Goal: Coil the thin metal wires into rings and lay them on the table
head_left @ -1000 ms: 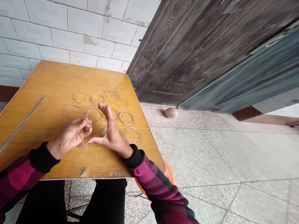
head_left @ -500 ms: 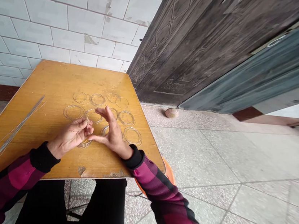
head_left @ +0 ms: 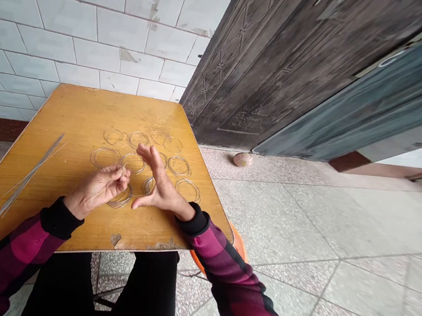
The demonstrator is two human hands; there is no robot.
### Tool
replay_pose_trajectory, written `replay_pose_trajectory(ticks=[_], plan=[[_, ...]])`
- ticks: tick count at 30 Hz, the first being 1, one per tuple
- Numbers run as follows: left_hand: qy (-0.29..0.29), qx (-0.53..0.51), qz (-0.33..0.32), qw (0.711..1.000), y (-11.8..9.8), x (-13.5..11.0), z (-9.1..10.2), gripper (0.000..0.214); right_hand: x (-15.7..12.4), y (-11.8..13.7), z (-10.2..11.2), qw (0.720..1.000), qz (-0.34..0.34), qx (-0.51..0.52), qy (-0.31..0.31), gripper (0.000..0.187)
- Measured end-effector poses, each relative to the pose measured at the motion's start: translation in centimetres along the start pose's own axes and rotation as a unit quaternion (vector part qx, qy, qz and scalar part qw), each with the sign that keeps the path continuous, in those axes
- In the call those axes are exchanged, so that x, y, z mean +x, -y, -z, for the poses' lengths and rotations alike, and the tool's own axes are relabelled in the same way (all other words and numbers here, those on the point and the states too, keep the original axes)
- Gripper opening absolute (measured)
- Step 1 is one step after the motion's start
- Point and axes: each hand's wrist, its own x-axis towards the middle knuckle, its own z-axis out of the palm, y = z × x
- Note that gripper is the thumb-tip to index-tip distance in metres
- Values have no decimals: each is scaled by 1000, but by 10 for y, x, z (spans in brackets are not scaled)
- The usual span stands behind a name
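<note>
Over the wooden table, my left hand pinches a thin wire between thumb and fingers; most of its length is too fine to follow. My right hand is open just to the right, thumb and fingers spread, and partly covers some rings. Several thin wire rings lie in rows beneath and beyond the hands, among them a bundle of rings below the left fingers and another ring bundle right of the right hand. At the left lies a bunch of straight wires.
White wall tiles border the table's far edge. A dark carved door stands beyond its right side. On the tiled floor sits a small round object by the door. An orange stool edge shows beneath the table's right corner.
My right hand has drawn slightly right, away from my left hand, with its thumb lower and apart from the left fingers. My left hand keeps its pinch, nearly in place.
</note>
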Motion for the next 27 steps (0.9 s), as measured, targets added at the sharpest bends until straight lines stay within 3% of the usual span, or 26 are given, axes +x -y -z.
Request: replay_pose_trajectory(ticks=[8, 17, 23, 25, 27], plan=[[28, 29, -6, 999, 4, 3, 8, 8, -3, 10, -2, 999, -23, -45, 9, 128], [55, 64, -8, 996, 2, 5, 16, 14, -4, 12, -9, 999, -20, -33, -37, 112], [43, 109, -16, 993, -7, 3, 16, 19, -1, 11, 0, 998, -10, -66, 8, 130], [57, 152, 9, 987, -12, 1, 15, 20, 0, 11, 7, 997, -7, -74, 16, 117], [71, 208, 54, 974, -16, 0, 15, 21, 1, 13, 11, 997, 4, -82, 2, 82]])
